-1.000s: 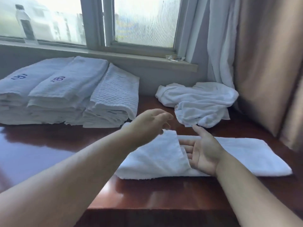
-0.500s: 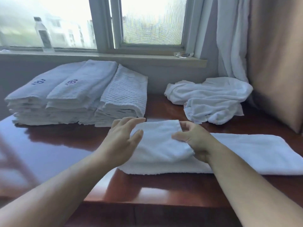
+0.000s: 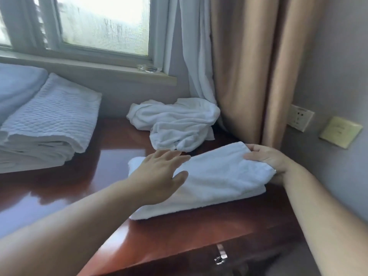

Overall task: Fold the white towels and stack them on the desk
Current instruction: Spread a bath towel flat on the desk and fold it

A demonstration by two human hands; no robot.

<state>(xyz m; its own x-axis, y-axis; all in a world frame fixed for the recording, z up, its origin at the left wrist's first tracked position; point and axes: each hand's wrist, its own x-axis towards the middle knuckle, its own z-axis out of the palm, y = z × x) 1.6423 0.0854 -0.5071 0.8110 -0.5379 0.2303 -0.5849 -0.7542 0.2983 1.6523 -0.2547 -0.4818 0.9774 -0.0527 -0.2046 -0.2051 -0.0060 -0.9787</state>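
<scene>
A white towel [image 3: 215, 176] lies folded into a thick band across the glossy red-brown desk [image 3: 111, 162]. My left hand [image 3: 161, 172] rests flat on its left part, fingers straight and spread. My right hand [image 3: 270, 160] grips the towel's right end, thumb on top and fingers curled beneath the fold. Behind it a crumpled white towel [image 3: 175, 122] sits in a heap near the curtain. A stack of folded white towels [image 3: 49, 120] stands at the desk's back left.
A window sill [image 3: 89, 64] runs along the back. White and tan curtains [image 3: 245, 66] hang at the right, next to a wall with a socket [image 3: 300, 117] and a switch plate [image 3: 340, 131]. A drawer handle [image 3: 221, 255] shows below the desk's front edge.
The towel's long right part has been folded over, making a shorter, thicker band. My right hand moved to its right end and my left hand came down flat on it. The view swung right.
</scene>
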